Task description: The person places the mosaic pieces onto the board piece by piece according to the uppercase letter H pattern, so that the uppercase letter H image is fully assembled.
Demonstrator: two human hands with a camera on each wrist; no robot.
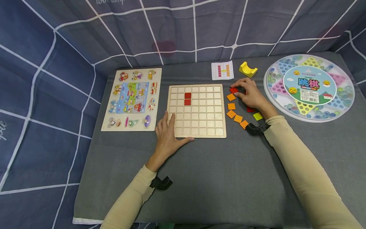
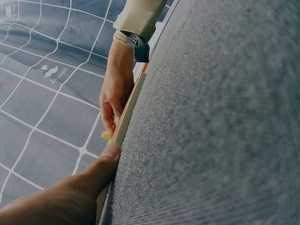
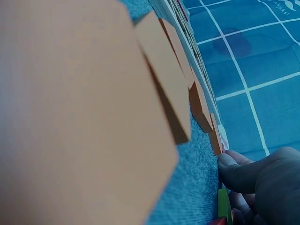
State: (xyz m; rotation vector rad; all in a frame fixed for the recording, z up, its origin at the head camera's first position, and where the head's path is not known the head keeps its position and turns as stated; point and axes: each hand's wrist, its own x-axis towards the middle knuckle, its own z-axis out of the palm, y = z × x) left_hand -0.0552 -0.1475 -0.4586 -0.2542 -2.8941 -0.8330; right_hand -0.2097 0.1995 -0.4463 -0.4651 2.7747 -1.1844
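Note:
A wooden grid board point(image 1: 200, 111) lies mid-table, with two red square tiles point(image 1: 187, 98) stacked in one column of its upper left part. My left hand point(image 1: 168, 138) rests at the board's front left corner, fingers straight over the left side and thumb along the front edge. Right of the board, my right hand point(image 1: 250, 95) pinches a red tile point(image 1: 233, 90) between thumb and fingertips. Beside it curves a row of several orange tiles point(image 1: 231, 106), seen close up as orange tiles point(image 3: 201, 108) in the right wrist view. A yellow-green tile point(image 1: 258, 116) and a partly hidden red tile point(image 1: 250, 109) lie under the right hand.
A small pattern card point(image 1: 222, 70) lies behind the board, near a yellow arched block point(image 1: 247, 69). To the left is a wooden picture puzzle point(image 1: 131, 99). At the right sits a round Chinese checkers set point(image 1: 308, 88). Dark gridded cloth point(image 1: 171, 31) hangs behind.

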